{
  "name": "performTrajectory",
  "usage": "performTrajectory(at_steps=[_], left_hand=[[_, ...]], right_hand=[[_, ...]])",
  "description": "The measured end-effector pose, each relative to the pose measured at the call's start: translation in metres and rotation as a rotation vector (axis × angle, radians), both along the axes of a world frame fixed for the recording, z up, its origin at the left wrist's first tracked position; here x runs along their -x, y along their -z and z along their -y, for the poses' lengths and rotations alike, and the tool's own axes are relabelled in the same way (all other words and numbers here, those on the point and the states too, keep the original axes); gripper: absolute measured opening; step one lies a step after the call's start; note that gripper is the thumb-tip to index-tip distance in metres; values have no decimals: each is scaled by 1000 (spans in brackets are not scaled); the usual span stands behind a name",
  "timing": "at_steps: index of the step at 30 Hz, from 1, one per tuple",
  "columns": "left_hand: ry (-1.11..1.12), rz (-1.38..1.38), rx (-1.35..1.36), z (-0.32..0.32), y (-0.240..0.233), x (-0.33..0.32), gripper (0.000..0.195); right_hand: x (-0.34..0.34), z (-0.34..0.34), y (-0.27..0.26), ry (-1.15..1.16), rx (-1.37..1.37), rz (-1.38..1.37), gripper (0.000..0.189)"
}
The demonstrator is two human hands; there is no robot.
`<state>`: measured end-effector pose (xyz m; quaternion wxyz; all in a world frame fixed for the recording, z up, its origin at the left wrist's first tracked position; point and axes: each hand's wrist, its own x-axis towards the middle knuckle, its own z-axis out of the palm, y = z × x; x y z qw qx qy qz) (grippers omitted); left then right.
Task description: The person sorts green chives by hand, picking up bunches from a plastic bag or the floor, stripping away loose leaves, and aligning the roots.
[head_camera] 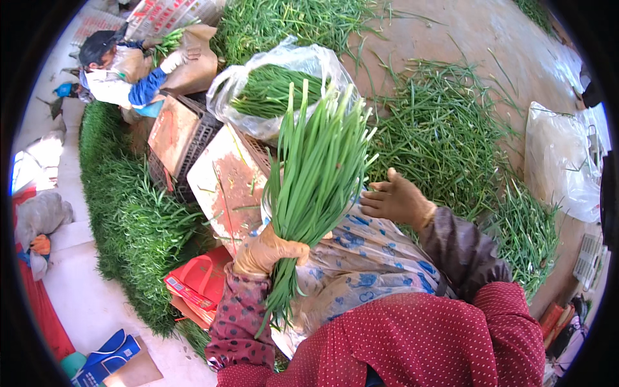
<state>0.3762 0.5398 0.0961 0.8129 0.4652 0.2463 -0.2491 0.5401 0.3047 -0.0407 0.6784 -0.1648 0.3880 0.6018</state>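
Observation:
My left hand [271,251], in a tan glove, grips a bunch of long flat green leaves, likely garlic chives [314,179], near its leafy end. The pale cut stem ends point up and away from me. To the right of the bunch my right hand [399,198], in a brownish glove, is raised with its fingers apart and holds nothing. Under both hands a plastic apron with blue prints [367,261] covers my lap. Just beyond the bunch an open clear plastic bag [285,92] holds more of the green leaves.
A stained board [232,184] lies on a plastic crate, with another crate [196,140] beside it. Leaf heaps lie left [140,227] and right [440,140]. A red paper bag [205,280] is near my left arm. A co-worker [121,72] handles leaves at upper left. Plastic sacks [556,159] lie far right.

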Motion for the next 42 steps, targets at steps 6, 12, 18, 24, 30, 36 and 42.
performTrajectory(at_steps=[6,12,18,24,30,36,42], left_hand=[[349,612,-1211,-5,-9,32,42],[427,183,-1480,9,13,80,56],[394,233,-1670,29,44,95,77],[441,225,-1689,27,42,90,77],[456,195,-1797,31,48,94,81],[469,178,-1893,37,56,100,81],[426,139,-1933,44,51,104,79]], right_hand=[[-23,-71,4,149,-387,189,65],[-41,-74,3,-58,-383,592,63],[-53,-52,-27,-346,-344,1011,45],[-61,-55,-44,-495,-120,1668,40],[-53,-59,-59,-455,-7,1688,30],[-51,-52,-41,-230,-172,1393,38],[-95,-41,-30,71,174,1433,15]])
